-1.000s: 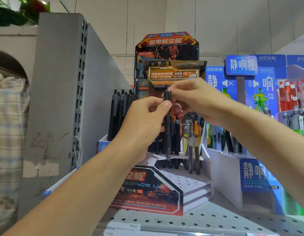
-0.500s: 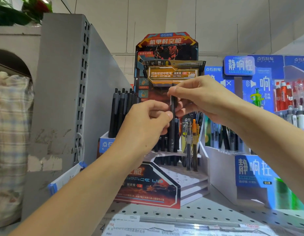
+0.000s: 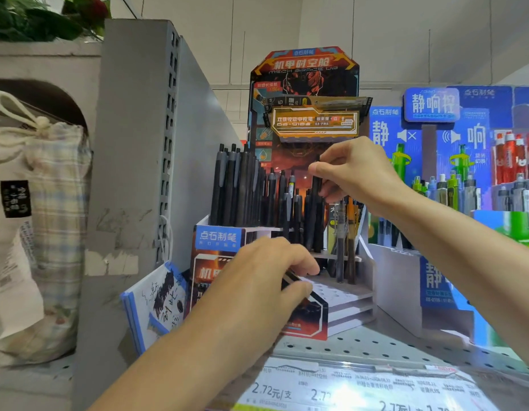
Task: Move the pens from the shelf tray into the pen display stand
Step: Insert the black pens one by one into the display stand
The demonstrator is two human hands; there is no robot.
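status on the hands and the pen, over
Right hand pinching black pen upright, tip in the stand. Left hand low on stand's front, fingers curled. Standing pens crowd the slot.
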